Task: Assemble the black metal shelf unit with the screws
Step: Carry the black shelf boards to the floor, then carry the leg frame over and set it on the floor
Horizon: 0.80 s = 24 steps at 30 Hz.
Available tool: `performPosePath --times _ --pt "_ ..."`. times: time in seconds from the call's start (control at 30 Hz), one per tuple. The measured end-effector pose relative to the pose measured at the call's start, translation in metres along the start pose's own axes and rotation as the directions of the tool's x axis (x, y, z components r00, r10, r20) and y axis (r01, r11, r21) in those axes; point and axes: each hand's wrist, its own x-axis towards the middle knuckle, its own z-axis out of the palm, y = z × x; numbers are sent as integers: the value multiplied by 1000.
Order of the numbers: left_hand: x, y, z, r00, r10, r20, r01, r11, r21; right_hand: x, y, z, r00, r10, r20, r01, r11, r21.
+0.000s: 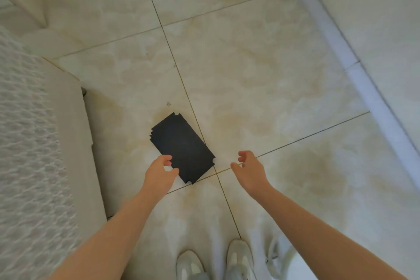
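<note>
Flat black rectangular metal shelf panels (181, 146), stacked with notched corners, lie on the cream tiled floor (250, 63), long axis running from upper left to lower right, between the empty, loosely curled left hand (160, 171) and right hand (248, 167).

Bare forearms, no sleeves; pale grey-white sneakers (213, 261) on both feet.

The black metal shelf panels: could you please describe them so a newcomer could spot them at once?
On the cream tiled floor, beside the pale furniture, lies a stack of flat black rectangular panels. It sits between the left hand and right hand, the only dark thing, with notched corners.
</note>
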Motion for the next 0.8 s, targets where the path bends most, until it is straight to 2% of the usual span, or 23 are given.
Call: performPosePath --times 0.13,0.23,0.37,0.43,0.6,0.8 --pt "-80 57 -22 981 187 55 -193 971 141 -77 -26 -57 997 -74 -38 74 997 -4" --pt "-140 93 -37 939 326 108 -343 904 254 -136 -42 -96 989 -120 -84 121 993 0" --pt "-220 134 -50 887 439 140 -461 841 282 -223 -55 -135 972 -190 -137 187 982 -33" --pt "-261 147 -55 846 495 197 -532 769 354 -267 -56 -147 965 -217 -149 208 975 -75" --pt "-354 159 -69 754 575 317 -652 597 467 -373 -39 -163 967 -161 -196 157 987 -36" --pt "-447 165 -67 627 645 437 -767 413 491 -483 14 -178 944 -61 -324 61 998 -8"
